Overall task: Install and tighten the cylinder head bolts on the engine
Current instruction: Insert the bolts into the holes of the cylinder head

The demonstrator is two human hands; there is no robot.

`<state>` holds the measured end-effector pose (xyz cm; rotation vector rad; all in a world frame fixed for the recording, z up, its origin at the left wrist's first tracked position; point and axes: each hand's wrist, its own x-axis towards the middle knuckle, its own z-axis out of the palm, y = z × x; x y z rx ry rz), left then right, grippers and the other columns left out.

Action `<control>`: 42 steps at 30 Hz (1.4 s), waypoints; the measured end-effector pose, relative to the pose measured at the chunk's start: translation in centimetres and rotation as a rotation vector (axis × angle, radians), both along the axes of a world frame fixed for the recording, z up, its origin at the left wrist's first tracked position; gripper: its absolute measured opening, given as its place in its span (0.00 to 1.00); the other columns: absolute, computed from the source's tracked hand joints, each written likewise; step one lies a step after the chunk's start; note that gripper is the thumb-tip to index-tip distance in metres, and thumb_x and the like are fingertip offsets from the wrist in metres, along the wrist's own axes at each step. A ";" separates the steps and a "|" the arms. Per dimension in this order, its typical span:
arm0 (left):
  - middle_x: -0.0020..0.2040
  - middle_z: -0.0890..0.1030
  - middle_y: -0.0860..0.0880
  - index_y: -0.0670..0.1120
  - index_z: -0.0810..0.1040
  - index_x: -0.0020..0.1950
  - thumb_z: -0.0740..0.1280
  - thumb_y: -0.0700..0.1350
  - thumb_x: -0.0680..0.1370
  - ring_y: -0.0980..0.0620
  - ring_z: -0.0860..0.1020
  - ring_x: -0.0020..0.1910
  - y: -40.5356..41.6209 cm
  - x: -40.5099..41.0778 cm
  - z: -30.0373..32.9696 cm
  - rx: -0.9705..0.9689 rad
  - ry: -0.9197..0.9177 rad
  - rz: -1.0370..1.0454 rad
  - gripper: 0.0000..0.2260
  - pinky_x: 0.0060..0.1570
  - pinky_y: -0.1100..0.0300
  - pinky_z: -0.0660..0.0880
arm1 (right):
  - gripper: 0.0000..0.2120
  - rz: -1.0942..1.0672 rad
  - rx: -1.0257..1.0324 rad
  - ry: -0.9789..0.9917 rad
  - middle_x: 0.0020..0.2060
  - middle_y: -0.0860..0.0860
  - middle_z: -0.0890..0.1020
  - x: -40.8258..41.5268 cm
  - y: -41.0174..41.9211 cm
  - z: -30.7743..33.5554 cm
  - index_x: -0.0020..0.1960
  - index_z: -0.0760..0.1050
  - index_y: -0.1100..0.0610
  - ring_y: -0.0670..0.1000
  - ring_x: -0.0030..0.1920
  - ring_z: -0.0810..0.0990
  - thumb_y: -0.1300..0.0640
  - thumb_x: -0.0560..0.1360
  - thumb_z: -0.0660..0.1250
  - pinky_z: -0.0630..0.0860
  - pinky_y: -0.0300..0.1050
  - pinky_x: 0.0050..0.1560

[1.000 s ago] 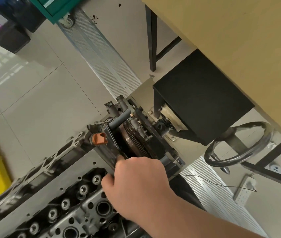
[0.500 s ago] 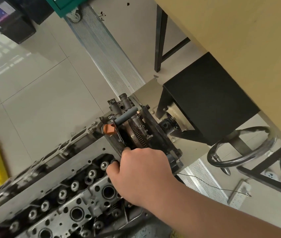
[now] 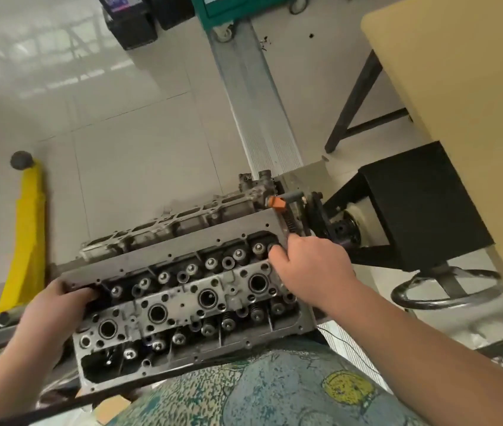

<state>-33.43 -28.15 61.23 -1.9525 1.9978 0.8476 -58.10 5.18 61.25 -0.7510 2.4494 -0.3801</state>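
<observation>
- The cylinder head (image 3: 188,290) lay at the centre of the view, its long axis running from 7 o'clock up to 1 o'clock, top face open to the camera.
- The left hand (image 3: 49,315) sat at the head's 9 o'clock end, fingers curled over the edge and into the dark recess there, gripping the head.
- The right hand (image 3: 311,272) sat at the head's 2 o'clock corner, fingers bent down onto a dark round part (image 3: 273,248); what that part was could not be told, nor whether the fingers closed round it or only pressed on it.
- Whether any bolt was in either hand could not be told.
- A row of valve tops (image 3: 192,268) ran along the head between the two hands.
- Four large round bores (image 3: 207,298) lined the middle rail of the head.
- An orange cap (image 3: 276,202) stood just past the head at 1 o'clock, near the right hand.
- A black box (image 3: 422,204) stood at 3 o'clock from the head, with a steel handwheel (image 3: 447,290) below it at 4 o'clock.
- A yellow jack (image 3: 27,229) lay on the floor at 9 o'clock, well apart from the head.
- A tan tabletop (image 3: 459,87) filled the 2 o'clock corner.
- A green cabinet (image 3: 238,7) on a caster stood at 12 o'clock.
- Patterned blue-green cloth (image 3: 259,392) covered the 6 o'clock edge.
</observation>
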 end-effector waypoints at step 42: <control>0.67 0.80 0.65 0.60 0.80 0.70 0.65 0.55 0.84 0.64 0.76 0.67 12.4 12.3 -5.6 0.482 1.107 0.692 0.15 0.76 0.52 0.67 | 0.17 1.153 0.345 -0.043 0.64 0.43 0.78 13.3 -32.5 6.2 0.63 0.78 0.40 0.51 0.67 0.72 0.41 0.76 0.72 0.68 0.56 0.70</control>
